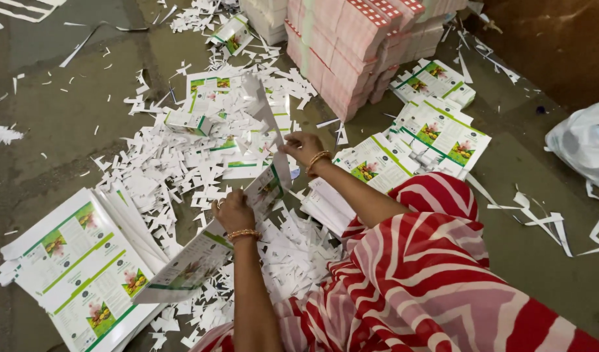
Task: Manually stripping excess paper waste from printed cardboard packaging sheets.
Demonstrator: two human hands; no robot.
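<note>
Left hand: grip closed on the lower part of a white printed die-cut card sheet with green bands and small flower pictures, thumb side up, gold bangle at the wrist.
Right hand: grip pinched shut on the upper strip of that same sheet, held up above the litter.
Sheet position: lifted between both hands, tilted, bent near the middle, over the grey concrete floor.
Waste: heap of white paper offcuts and narrow strips spread under and around the sheet.
Unworked stock: flat pile of full printed sheets just left of the left hand.
Finished blanks: fanned stacks of trimmed printed carton blanks to the right, beside red-and-white bundled stacks.
Doing it well: hold close to the cut line with both hands, pull the strip away along the perforation rather than across the print, keep the panel flat to avoid creasing.
Uncertain: probably a waste margin in the right hand, though blur hides the tear line.
</note>
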